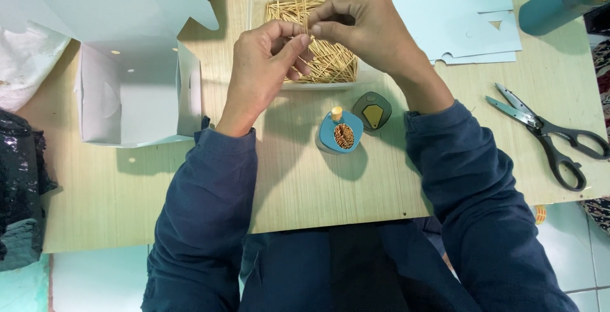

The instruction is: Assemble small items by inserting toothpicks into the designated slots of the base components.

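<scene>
Fingertips meet over the tray: the left hand [264, 70] and right hand [362, 26] both pinch a small bunch of toothpicks [305, 32], thumbs and forefingers closed on it just above the heap. That heap of toothpicks lies loose in a clear plastic tray [254, 7] at the far edge of the wooden table [286, 185]. Judging by their look, these sticks are light, stiff and thin, easy to snap or spill, so a pinch near the middle of the bunch should keep them together. How many are in the pinch I cannot tell; the fingers cover most of them. Nearer the body, a small blue holder [340, 131] stands open, packed with sticks seen end-on, its grey lid [372, 110] just beside it. Scissors [546, 134] lie well to the right, a white folded box [133, 96] to the left. A teal container [562, 0] is cut off at the top corner.
</scene>
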